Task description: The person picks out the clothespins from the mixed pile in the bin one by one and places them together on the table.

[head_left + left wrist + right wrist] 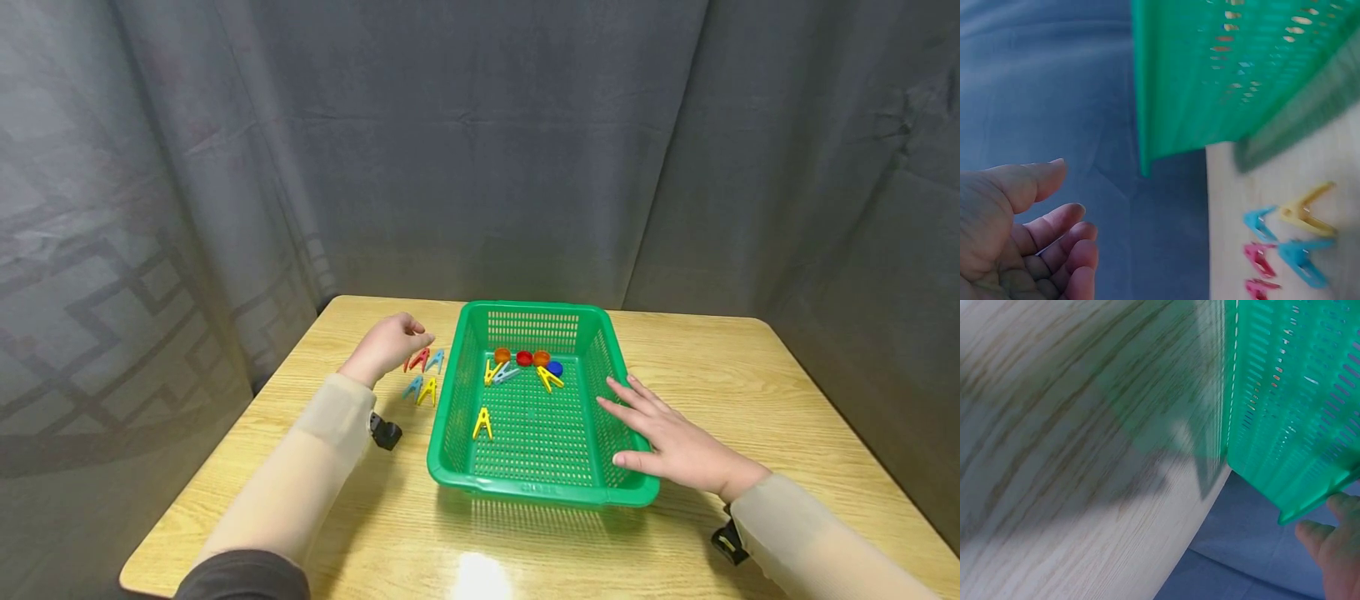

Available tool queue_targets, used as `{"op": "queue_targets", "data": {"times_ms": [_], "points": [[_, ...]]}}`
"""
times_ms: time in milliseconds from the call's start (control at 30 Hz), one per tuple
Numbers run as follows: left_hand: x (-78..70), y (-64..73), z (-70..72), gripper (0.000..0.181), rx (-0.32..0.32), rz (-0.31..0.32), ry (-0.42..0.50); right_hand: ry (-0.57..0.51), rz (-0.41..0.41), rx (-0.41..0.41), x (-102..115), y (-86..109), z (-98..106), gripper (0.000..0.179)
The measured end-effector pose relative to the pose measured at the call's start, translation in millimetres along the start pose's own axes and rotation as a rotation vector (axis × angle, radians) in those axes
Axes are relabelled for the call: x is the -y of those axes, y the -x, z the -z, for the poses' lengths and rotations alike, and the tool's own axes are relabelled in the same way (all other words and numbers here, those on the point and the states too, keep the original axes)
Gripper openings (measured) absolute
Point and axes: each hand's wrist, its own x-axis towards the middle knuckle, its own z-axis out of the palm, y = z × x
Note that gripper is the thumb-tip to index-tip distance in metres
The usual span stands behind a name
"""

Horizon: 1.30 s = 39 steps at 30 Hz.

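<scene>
My left hand (pixel 384 345) hovers over the left part of the table with fingers loosely bent, and nothing is in its grasp in the left wrist view. Below and beside it lie small plastic clothespins: two red clothespins (pixel 1261 257), two blue clothespins (pixel 1302 261) and a yellow clothespin (pixel 427 391). My right hand (pixel 675 442) spreads its fingers over the right rim of a green basket (pixel 525 492). Inside the basket are three yellow clothespins (pixel 483 422), a light blue clothespin (pixel 506 372), and orange, red and blue round caps (pixel 524 358) along the far side.
The basket stands mid-table on a light wood tabletop (pixel 720 367) with rounded corners. Dark grey curtains (pixel 465 167) hang behind the table and at both sides. Each wrist wears a small black camera (pixel 386 432).
</scene>
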Motion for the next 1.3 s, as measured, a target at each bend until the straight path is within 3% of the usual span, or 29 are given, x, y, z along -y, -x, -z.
{"op": "queue_targets", "data": {"times_ms": [300,600,933,1300], "points": [[-35.4,-7.1,2.2,0.035,-0.013,-0.055,-0.013,0.002,0.003,-0.002,0,-0.7,0,0.071],[-79.5,-20.8,-8.7,0.040,0.045,-0.127,-0.069,0.005,0.009,-0.007,0,-0.6,1,0.071],[-124.1,-33.8,-43.0,0.036,0.104,-0.166,-0.151,0.010,0.013,-0.012,-2,0.9,0,0.071],[-140.4,-46.0,-87.2,0.025,0.151,-0.144,-0.160,0.004,0.005,-0.004,-2,0.2,0,0.070]]}}
